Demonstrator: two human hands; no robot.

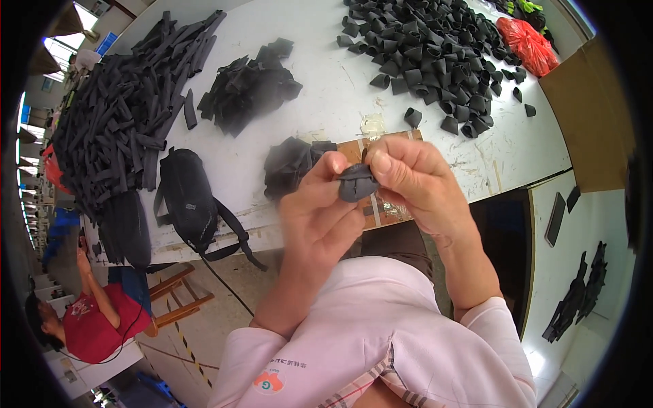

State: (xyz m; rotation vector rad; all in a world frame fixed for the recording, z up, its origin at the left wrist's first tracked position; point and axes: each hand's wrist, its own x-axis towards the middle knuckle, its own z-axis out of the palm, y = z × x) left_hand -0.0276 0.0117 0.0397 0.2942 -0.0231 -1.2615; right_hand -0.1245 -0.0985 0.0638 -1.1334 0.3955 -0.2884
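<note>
A small black fabric loop (358, 183) is held up between my two hands, above the near edge of the white table. My left hand (320, 211) pinches its left side with thumb and fingers. From the right, my right hand (411, 173) grips its upper edge between thumb and forefinger. Beneath my hands lies a brown board (389, 216) with strips of tape on it. Close to my left hand, a small pile of flat black fabric pieces (291, 163) rests on the table, partly covered by the hand.
Many similar black loops (435, 61) are heaped at the far right, near a red plastic bag (528, 46) and a cardboard box (585, 115). Long black strips (122, 102), another black pile (248, 88) and a black waist bag (189, 200) lie left. A person in red (102, 316) sits beyond.
</note>
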